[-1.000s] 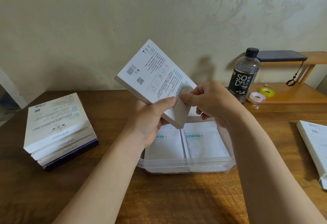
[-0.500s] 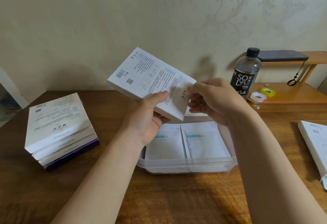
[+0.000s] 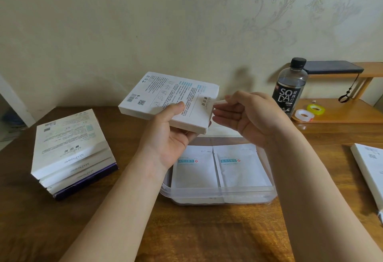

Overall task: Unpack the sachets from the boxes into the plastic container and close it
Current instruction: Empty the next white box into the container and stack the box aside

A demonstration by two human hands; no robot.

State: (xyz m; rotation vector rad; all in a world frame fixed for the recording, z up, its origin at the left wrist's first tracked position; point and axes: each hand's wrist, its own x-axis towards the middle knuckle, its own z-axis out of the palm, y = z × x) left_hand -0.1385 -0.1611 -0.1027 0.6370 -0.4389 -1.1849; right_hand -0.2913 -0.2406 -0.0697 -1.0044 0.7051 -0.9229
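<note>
Nearest us, the clear plastic container [image 3: 217,194] sits open on the wooden table [image 3: 196,237], with two white sachets [image 3: 194,170] lying flat side by side inside it. Above its far edge our left hand [image 3: 172,135] grips a white box [image 3: 172,101], thumb on the printed top and fingers beneath, holding it roughly level. Our right hand [image 3: 248,114] hovers just beside the box's right end, fingers curled and loose (whether the fingertips touch the flap, we cannot tell). Left of us stands a stack of boxes [image 3: 72,154]; farther right, a soda bottle [image 3: 290,90] stands upright.
</note>
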